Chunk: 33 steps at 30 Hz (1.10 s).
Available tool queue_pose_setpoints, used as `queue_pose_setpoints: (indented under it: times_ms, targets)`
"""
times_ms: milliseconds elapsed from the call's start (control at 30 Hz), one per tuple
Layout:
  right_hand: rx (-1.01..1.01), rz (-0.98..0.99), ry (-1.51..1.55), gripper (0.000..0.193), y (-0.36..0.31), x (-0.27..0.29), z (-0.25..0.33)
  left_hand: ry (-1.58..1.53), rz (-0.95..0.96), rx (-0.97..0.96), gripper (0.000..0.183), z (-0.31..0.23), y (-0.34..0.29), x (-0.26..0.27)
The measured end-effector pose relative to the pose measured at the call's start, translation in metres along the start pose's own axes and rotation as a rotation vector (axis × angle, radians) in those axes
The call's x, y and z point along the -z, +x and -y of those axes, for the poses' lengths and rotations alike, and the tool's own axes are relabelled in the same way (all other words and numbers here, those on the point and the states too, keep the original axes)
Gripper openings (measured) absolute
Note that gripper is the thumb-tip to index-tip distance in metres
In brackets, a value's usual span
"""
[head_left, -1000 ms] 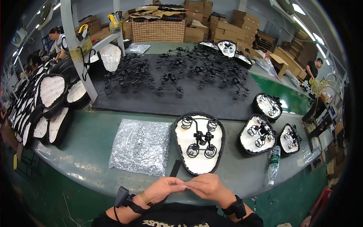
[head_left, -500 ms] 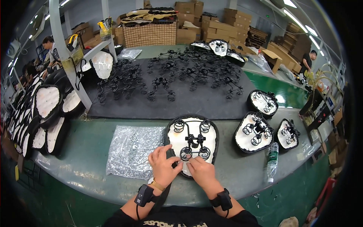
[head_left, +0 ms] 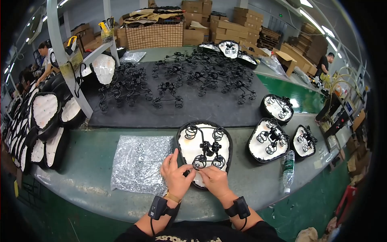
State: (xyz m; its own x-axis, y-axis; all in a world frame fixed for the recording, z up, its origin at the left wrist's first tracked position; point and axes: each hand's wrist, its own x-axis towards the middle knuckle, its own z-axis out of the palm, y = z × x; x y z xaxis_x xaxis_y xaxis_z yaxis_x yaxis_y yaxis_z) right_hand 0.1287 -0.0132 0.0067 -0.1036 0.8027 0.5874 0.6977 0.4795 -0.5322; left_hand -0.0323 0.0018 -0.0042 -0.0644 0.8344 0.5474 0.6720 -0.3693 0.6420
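A bicycle saddle (head_left: 186, 143) lies upside down on the bench in front of me, white underside up inside a black rim. On it sits a black spring frame (head_left: 208, 149) with coil springs at its ends. My left hand (head_left: 176, 177) is at the saddle's near left edge, thumb and finger pinched by the near left coil, index finger raised. A small dark piece shows in its palm; its kind is unclear. Just right of it, my right hand (head_left: 215, 180) is closed, fingertips pinched at the bottom of the same coil. What the fingertips hold is hidden.
Left of the saddle lies a clear plastic bag of small metal nuts or washers (head_left: 141, 163). Saddles with spring frames (head_left: 269, 141) and a water bottle (head_left: 288, 171) stand at right. Many loose spring frames (head_left: 167, 94) cover a black mat (head_left: 133, 117). Saddles (head_left: 44, 109) pile up left, near a post (head_left: 66, 60).
Both hands stay at the near left coil, their fingertips now closer together. My left index finger has straightened upward. The spring frame looks slightly shifted on the saddle.
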Motion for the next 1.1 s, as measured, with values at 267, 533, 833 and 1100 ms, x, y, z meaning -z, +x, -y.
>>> queue_pose_setpoints:
  times_ms: [267, 533, 833, 1100]
  targets:
    - [-0.134, 0.041, 0.106, 0.010, 0.002, -0.001, -0.002, 0.020, -0.001, 0.012, 0.010, 0.004, 0.001, -0.008]
    - [-0.064, 0.077, -0.133, 0.034, -0.004, -0.005, 0.013, 0.013, -0.003, 0.064, 0.009, 0.003, 0.001, -0.012]
    - [-0.228, 0.198, 0.004, 0.052, -0.005, -0.005, 0.016, -0.060, 0.001, 0.175, 0.007, 0.004, 0.003, -0.030]
    - [-0.203, 0.175, -0.216, 0.060, -0.004, -0.006, 0.011, -0.025, 0.069, 0.083, 0.006, 0.002, 0.013, -0.036]
